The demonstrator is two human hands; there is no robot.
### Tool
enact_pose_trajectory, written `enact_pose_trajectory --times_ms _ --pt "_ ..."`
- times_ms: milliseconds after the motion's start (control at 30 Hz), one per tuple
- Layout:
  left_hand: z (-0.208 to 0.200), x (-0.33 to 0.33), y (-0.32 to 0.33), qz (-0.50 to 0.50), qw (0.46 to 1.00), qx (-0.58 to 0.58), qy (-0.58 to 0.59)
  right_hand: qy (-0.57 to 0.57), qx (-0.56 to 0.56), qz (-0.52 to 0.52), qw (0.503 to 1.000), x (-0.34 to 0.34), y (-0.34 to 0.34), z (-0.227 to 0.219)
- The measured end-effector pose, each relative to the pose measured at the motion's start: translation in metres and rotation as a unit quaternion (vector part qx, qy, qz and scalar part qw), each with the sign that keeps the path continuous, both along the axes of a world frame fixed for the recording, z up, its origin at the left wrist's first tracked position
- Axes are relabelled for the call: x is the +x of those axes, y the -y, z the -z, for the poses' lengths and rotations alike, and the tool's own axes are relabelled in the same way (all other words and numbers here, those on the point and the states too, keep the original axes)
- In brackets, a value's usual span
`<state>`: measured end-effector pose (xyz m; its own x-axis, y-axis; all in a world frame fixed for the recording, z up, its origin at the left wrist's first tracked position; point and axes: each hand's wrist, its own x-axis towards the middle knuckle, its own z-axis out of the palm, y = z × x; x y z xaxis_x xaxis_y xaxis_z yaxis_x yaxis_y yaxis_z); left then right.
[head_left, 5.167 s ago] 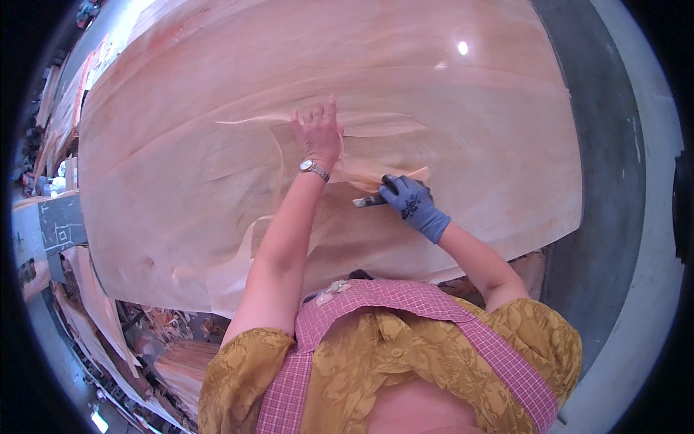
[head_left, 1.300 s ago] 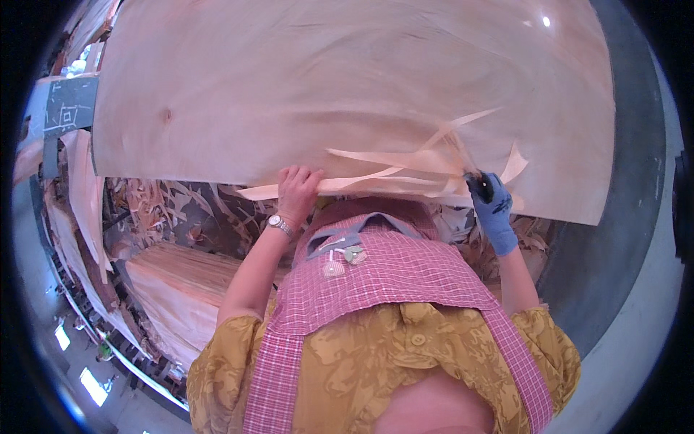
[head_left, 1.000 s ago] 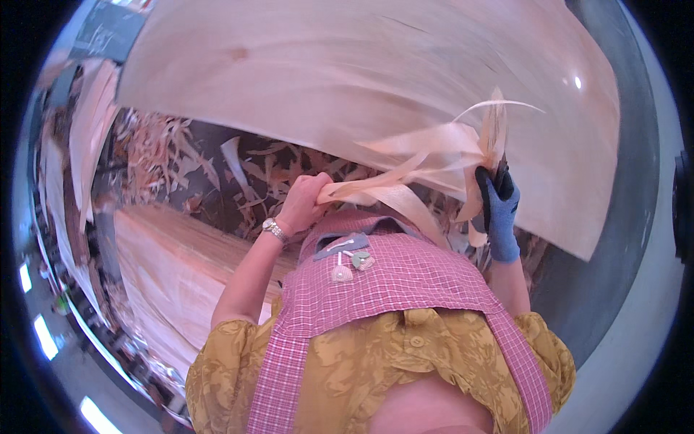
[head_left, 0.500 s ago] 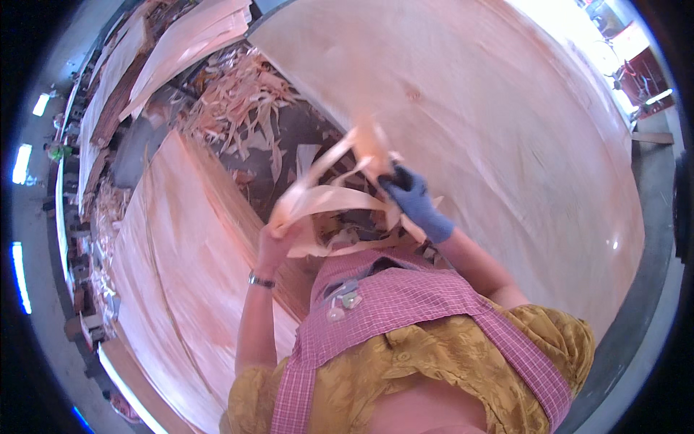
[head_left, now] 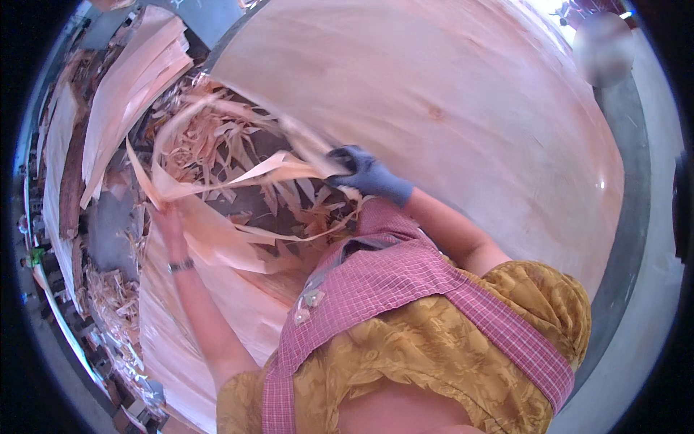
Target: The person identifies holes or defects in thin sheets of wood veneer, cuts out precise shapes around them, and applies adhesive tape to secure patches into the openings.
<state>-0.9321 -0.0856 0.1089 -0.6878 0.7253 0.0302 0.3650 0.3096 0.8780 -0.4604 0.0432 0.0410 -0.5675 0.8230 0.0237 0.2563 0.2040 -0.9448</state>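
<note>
Within left fingers (head_left: pixel 164 211) | pale strips (head_left: pixel 278 168) | spanning to gloved right fingers (head_left: pixel 353 156)

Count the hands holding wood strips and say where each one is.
2: the left hand, bare, at the picture's left, and the right hand, in a blue glove, near the middle. Both grip wood strips. Anyone in the distant background is too small to tell.
</note>
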Motion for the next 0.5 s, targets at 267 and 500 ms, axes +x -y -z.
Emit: enact_pose_trajectory --times_ms 267,500 --pt "-0.08 -0.109 -0.131 0.003 0.999 -0.028 -0.034 0.121 -0.033 0.165 0.978 0.008 -0.07 0.078" --pt "-0.139 -0.135 -0.156 -0.007 0.998 -0.029 0.063 0.134 -0.049 -0.134 0.981 -0.092 -0.123 0.022"
